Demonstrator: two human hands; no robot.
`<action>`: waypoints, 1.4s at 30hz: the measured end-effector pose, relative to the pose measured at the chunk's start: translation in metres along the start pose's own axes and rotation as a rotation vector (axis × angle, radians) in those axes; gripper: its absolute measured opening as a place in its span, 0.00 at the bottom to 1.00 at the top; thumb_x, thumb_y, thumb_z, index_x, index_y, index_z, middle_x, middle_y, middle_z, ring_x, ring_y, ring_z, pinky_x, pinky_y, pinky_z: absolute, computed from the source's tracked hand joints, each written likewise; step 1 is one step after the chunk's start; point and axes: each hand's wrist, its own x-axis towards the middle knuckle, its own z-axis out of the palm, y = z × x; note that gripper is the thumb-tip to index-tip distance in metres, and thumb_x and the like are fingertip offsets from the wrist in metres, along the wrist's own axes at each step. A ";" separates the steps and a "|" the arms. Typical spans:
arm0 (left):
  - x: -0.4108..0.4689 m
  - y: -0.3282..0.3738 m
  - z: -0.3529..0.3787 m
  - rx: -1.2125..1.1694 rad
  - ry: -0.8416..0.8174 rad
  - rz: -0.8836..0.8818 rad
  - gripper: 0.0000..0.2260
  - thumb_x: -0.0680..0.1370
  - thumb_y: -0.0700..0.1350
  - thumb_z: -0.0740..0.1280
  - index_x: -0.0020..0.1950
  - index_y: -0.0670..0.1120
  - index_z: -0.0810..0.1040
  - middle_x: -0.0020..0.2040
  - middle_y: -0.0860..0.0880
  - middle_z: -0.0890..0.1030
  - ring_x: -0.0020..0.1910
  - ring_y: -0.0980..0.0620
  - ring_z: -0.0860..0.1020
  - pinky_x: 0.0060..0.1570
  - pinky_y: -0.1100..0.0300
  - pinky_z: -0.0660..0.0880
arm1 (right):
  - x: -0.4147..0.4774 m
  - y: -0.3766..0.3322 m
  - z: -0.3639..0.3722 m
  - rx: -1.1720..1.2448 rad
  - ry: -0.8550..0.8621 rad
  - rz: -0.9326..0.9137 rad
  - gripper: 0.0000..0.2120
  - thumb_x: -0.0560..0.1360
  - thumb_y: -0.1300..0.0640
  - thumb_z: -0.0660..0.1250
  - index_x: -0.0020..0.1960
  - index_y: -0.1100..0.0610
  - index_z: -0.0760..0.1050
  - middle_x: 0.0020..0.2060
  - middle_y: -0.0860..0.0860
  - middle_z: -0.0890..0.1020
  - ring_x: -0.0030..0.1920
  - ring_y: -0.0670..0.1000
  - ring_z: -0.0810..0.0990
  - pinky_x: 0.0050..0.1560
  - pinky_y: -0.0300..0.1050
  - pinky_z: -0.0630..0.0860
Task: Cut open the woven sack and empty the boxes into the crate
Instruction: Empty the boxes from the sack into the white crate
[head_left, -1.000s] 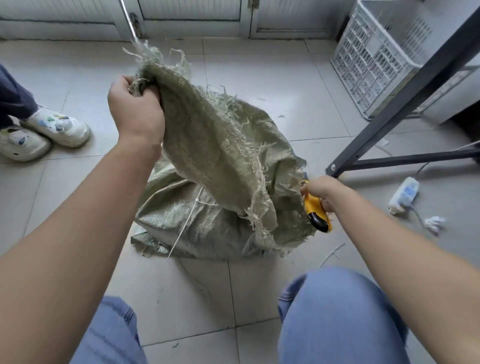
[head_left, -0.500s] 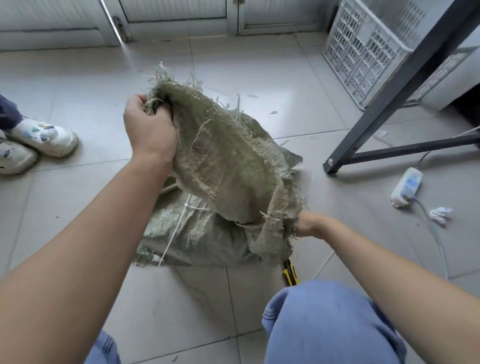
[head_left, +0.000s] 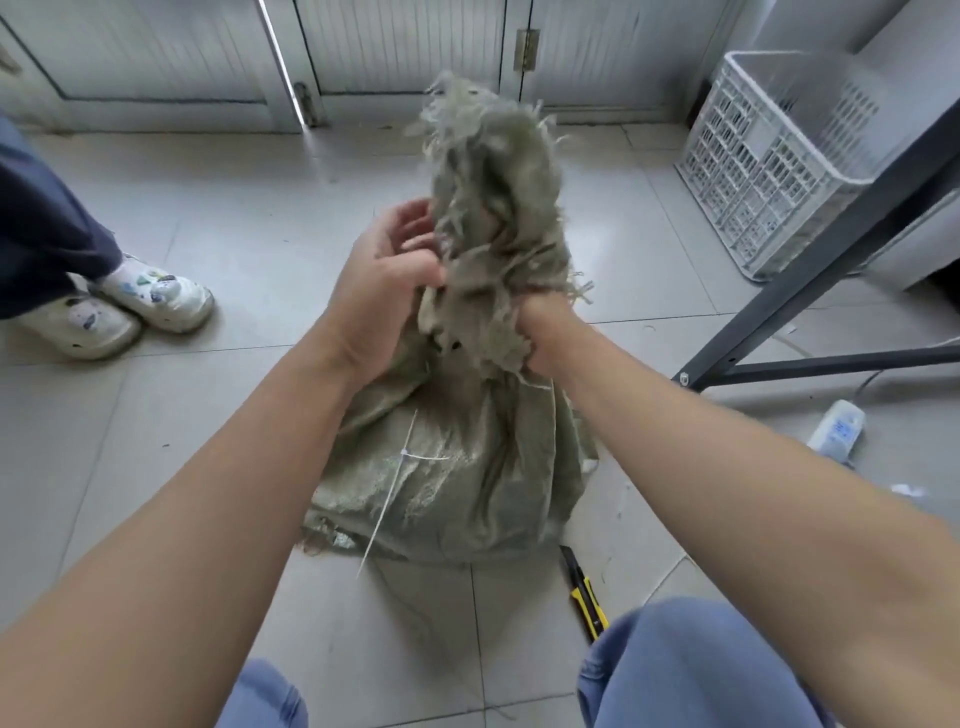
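Both hands have shifted on the sack (head_left: 457, 467) since half a second ago. The right hand (head_left: 540, 332) has come up from the lower right edge to the neck, and the left hand (head_left: 387, 280) has dropped from the frayed top to the left side of the neck. The knife (head_left: 587, 592), which the right hand held one second ago, lies on the floor (head_left: 234, 208).

1. Right hand: fingers closed round the bunched neck fabric from the right. Fabric hides most of the hand.
2. Left hand: it lies against the left side of the neck with the thumb touching the fabric and the fingers loosely curled. Whether it pinches any fabric cannot be told.
3. Sack: the body rests on the floor between the person's knees and the doors. The neck is gathered and stands upright between the two hands, and the frayed mouth rises above both of them. A white cord (head_left: 395, 483) runs down the front of the body.
4. Knife: just beside the sack's lower right corner, apart from both hands.
5. Crate (head_left: 769, 156): on the floor at upper right, well apart from the sack, behind a dark table frame (head_left: 831, 249).

A power strip (head_left: 836, 431) lies to the right. Another person's shoes (head_left: 119, 306) stand to the left.
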 end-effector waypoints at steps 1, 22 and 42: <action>-0.002 0.004 -0.009 0.130 0.094 -0.018 0.29 0.65 0.32 0.60 0.67 0.45 0.68 0.61 0.48 0.73 0.61 0.52 0.73 0.58 0.58 0.73 | -0.002 -0.013 -0.001 0.135 -0.022 0.021 0.14 0.81 0.64 0.55 0.61 0.67 0.74 0.46 0.56 0.80 0.39 0.52 0.80 0.39 0.44 0.77; 0.032 0.288 0.074 0.482 0.490 -0.262 0.14 0.78 0.43 0.62 0.60 0.38 0.78 0.54 0.44 0.79 0.51 0.53 0.72 0.47 0.58 0.68 | -0.167 -0.328 -0.032 0.177 -0.100 0.041 0.09 0.80 0.55 0.57 0.47 0.54 0.76 0.41 0.52 0.80 0.42 0.51 0.77 0.44 0.43 0.74; 0.221 0.505 0.128 -0.002 -0.397 -0.409 0.12 0.75 0.38 0.67 0.57 0.38 0.78 0.50 0.41 0.83 0.46 0.46 0.81 0.46 0.58 0.79 | -0.142 -0.493 0.025 -0.388 0.278 -0.047 0.19 0.81 0.58 0.57 0.70 0.64 0.69 0.68 0.57 0.73 0.68 0.55 0.71 0.71 0.50 0.66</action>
